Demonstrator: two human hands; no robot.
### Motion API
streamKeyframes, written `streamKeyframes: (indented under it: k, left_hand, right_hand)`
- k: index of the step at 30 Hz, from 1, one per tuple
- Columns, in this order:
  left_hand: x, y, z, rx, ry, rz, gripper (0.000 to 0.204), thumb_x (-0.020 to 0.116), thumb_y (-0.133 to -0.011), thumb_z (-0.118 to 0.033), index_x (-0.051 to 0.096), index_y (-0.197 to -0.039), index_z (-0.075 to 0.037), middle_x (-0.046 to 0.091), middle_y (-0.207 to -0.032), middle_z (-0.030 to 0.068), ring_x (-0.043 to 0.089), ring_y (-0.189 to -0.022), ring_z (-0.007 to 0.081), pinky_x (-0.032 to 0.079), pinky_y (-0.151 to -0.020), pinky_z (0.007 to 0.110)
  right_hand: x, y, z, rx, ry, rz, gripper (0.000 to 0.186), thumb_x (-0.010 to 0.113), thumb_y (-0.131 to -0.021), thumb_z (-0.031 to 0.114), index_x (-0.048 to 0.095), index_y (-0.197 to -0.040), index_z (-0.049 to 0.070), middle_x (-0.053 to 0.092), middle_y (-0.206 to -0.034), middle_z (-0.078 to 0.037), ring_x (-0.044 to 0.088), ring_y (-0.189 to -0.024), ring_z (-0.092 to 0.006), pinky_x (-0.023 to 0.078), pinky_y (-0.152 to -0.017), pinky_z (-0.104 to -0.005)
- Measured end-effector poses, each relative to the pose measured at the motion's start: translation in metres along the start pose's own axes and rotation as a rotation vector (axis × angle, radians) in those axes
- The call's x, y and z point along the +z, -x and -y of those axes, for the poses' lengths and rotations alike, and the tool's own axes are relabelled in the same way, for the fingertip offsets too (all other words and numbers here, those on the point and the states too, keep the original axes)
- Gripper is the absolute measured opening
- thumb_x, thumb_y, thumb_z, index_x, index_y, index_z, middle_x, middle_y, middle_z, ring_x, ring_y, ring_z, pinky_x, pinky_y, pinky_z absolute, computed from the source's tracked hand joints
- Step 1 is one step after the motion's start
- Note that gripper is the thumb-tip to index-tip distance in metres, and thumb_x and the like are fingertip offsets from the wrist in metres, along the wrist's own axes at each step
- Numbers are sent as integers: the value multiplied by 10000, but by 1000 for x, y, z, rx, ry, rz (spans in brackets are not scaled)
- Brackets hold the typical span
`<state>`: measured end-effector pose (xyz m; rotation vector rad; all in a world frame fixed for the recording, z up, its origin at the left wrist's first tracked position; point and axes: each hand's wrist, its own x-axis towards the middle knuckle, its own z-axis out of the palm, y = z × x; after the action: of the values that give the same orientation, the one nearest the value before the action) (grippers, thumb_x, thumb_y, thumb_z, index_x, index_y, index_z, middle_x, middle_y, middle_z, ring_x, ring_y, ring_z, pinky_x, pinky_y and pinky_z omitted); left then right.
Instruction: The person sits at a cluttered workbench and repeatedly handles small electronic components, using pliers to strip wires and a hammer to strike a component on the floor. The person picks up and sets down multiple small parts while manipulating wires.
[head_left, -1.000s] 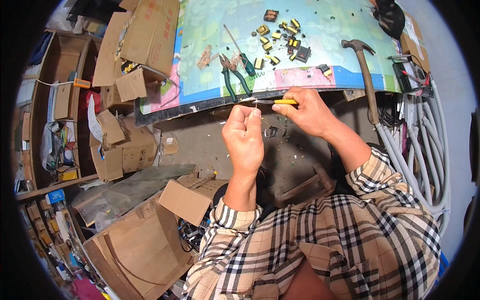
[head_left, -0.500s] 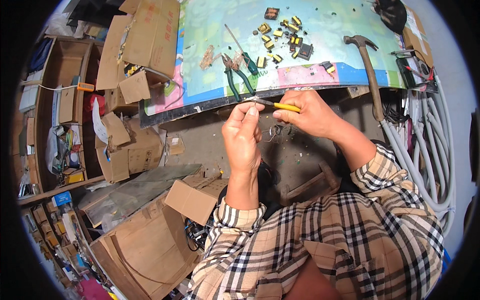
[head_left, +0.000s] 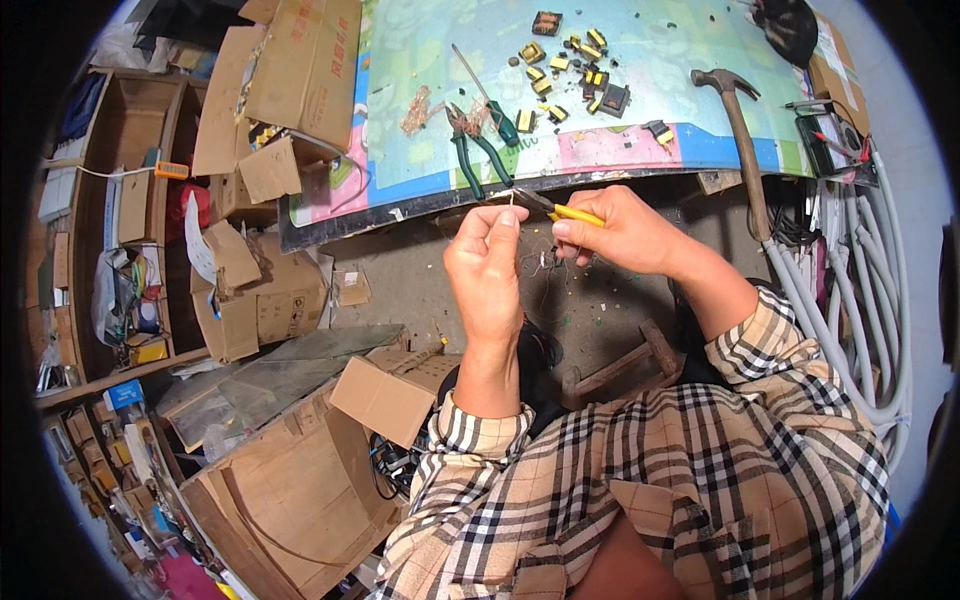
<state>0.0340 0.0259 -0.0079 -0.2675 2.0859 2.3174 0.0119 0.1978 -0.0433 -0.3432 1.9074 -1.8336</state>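
My left hand (head_left: 486,265) is pinched closed near the front edge of the table. A thin pale piece (head_left: 513,198) sticks up from between its thumb and forefinger; it is too small to name. Facing it, my right hand (head_left: 625,235) is wrapped round yellow-handled pliers (head_left: 580,215). Their dark jaws point left and lie close by the left fingertips; whether they touch the pale piece I cannot tell. On the table just beyond lie green-handled pliers (head_left: 480,160), a screwdriver (head_left: 502,122) with a green handle, and a tangle of copper wire (head_left: 416,112).
Several small yellow-and-black transformers (head_left: 590,85) are scattered over the patterned table mat (head_left: 440,60). A hammer (head_left: 740,130) lies at the right, near a meter (head_left: 830,140) with leads. Grey hoses (head_left: 865,290) hang at the right. Cardboard boxes (head_left: 300,80) and wooden shelves (head_left: 130,130) stand left.
The pliers in my right hand have tilted, and their handles and jaws look wider apart. The thin pale piece in my left fingers now shows more upright. My left hand has hardly moved.
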Motion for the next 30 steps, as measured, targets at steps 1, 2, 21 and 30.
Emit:
streamKeyframes:
  k: [1, 2, 21, 30]
  left_hand:
    - [0, 0, 1, 10, -7, 2, 131, 573, -922, -132, 633, -902, -17, 397, -544, -91, 249, -439, 2, 164, -413, 203]
    - [-1, -1, 3, 21, -14, 5, 132, 575, -921, -132, 635, -898, -17, 398, -544, -92, 249, -438, 1, 164, -413, 203]
    - [-2, -2, 6, 36, -165, -41, 115, 579, -913, -78, 657, -878, 0, 594, -722, -28, 431, -578, 6, 321, -521, 174]
    - [-1, -5, 11, 117, -207, -32, 131, 570, -917, -76, 627, -837, 10, 473, -621, -95, 335, -539, -19, 237, -458, 187]
  right_hand:
    - [-1, 1, 2, -70, 139, -21, 275, 605, -910, 212, 618, -798, -38, 586, -731, -77, 598, -669, -153, 485, -581, -300]
    - [-2, 2, 4, -140, 277, -42, 271, 613, -901, 206, 611, -788, -40, 565, -717, -83, 581, -659, -164, 466, -578, -313]
    - [1, 3, -2, -328, 560, -162, 258, 636, -856, 205, 608, -797, -44, 561, -729, -173, 556, -687, -338, 443, -617, -397]
    - [1, 4, 4, -326, 651, -226, 355, 634, -858, 325, 659, -774, -19, 577, -736, -190, 580, -694, -361, 456, -620, -433]
